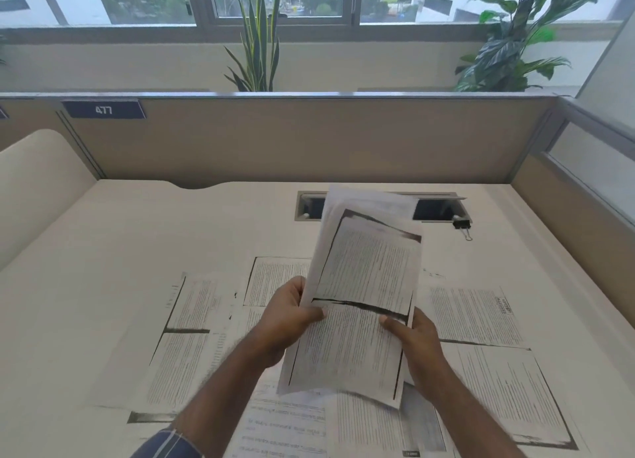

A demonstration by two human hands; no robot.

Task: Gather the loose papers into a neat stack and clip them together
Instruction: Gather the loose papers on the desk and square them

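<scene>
A small bundle of printed sheets (360, 285) is lifted above the desk, tilted slightly to the right, its edges uneven. My left hand (290, 315) grips its left edge and my right hand (415, 340) grips its lower right edge. Several loose printed sheets lie spread on the cream desk (103, 251): one at the left (182, 340), one at the right (481, 320), others under my arms (285, 426). A black binder clip (462, 225) rests at the back right, apart from both hands.
A rectangular cable opening (311, 208) is cut into the desk behind the lifted sheets. A beige partition (309, 137) closes off the back and right sides. Potted plants (259, 45) stand behind it under a window.
</scene>
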